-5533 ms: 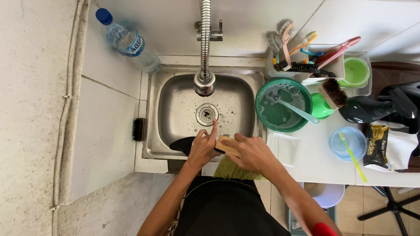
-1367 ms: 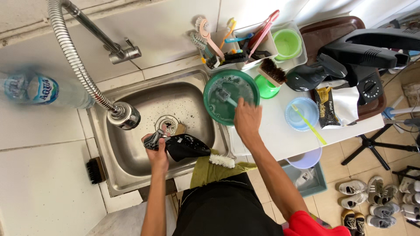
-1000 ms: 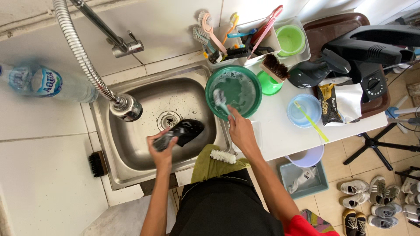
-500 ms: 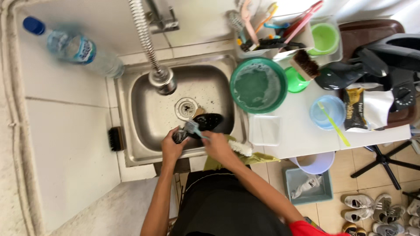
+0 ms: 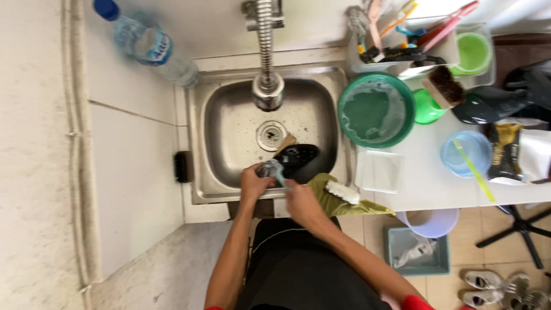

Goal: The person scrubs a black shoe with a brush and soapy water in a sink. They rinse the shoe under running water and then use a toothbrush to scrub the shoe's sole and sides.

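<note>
A clear plastic bottle [image 5: 150,46] lies far left of the sink; right of it sit a green basin [image 5: 376,110], blue bowl [image 5: 466,154] and, seemingly, a white brush [image 5: 342,192].

Both forearms reach forward from the torso and converge in front of the body. The left hand [image 5: 252,182] is curled, fingers closed, knuckles up. The right hand [image 5: 299,198] sits just beside it, slightly nearer the body, fingers bent in a grip. Both arms are bare, elbows bent.
</note>
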